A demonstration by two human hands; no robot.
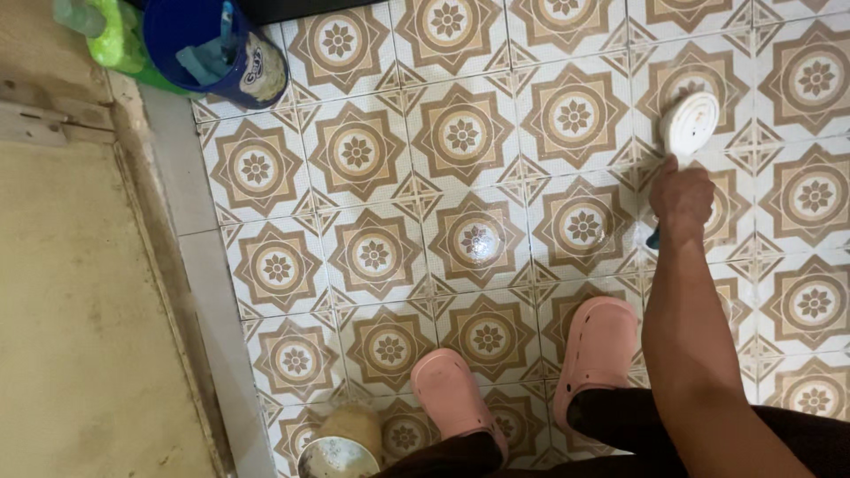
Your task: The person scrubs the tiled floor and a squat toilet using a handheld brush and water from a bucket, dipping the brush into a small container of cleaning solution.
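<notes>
White round scrub brush (691,124) sits on patterned tile floor (460,142), just past right hand (682,199); hand closed tight round brush handle, arm stretched out; left hand not seen; pink clogs (522,381) stand behind brush, nearer person; blue bucket (217,49) far left of brush; looks like mid-scrub; next move likely needs firm push, brush flat.

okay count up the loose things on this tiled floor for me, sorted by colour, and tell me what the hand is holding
Pink: 2, the left clog and the right clog.
Blue: 1, the bucket.
Green: 1, the plastic item beside the bucket.
White: 1, the round scrub brush, gripped by the right hand.
Pale, grimy: 1, the tin at the bottom edge.
Total: 6.
</notes>
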